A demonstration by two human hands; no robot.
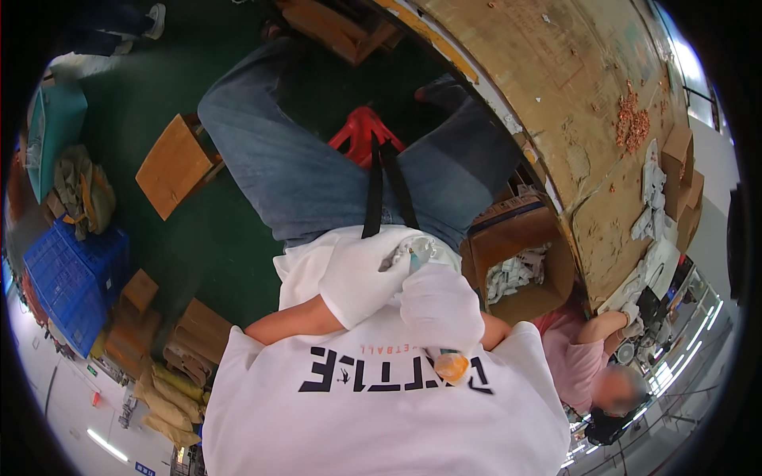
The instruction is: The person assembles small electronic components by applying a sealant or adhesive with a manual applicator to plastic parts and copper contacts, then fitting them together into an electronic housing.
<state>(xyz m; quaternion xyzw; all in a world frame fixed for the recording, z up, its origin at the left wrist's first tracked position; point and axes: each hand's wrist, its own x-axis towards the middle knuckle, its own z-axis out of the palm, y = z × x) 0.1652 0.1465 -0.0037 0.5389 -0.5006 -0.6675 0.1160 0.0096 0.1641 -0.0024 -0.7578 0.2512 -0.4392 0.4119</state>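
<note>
The right hand (441, 308) mostly hides an orange-ended tool (451, 367).

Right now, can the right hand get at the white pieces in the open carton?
Probably yes: the carton is beside the right thigh, with its top open and the white pieces exposed. The right hand looks occupied, though, by an orange-ended tool.

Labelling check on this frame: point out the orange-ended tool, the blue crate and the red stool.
Orange-ended tool (451, 368): head view, on its orange end.
Blue crate (65, 274): head view, on its side wall.
Red stool (362, 127): head view, on its visible red top.
</note>
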